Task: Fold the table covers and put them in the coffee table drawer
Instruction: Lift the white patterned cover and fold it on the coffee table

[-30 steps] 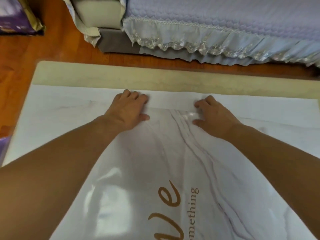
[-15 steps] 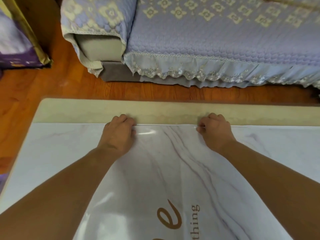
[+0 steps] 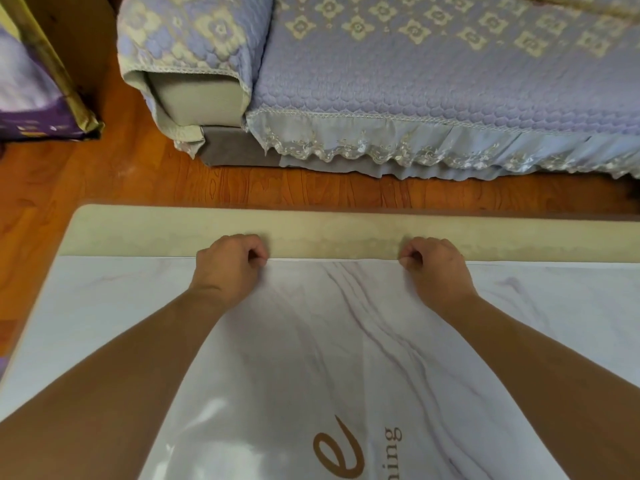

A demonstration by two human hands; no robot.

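- Left hand (image 3: 230, 263) and right hand (image 3: 437, 264) are pinching the far edge of the table cover (image 3: 311, 341), fingers curled on it.
- Cover is lying flat on the bench (image 3: 166, 232), long axis running left-right.
- Risk: glossy sheet slipping from uneven pull, skewing the fold.

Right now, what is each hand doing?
Left hand: fingers curled, gripping the far edge of the marble-print table cover.
Right hand: fingers curled, gripping that same edge.
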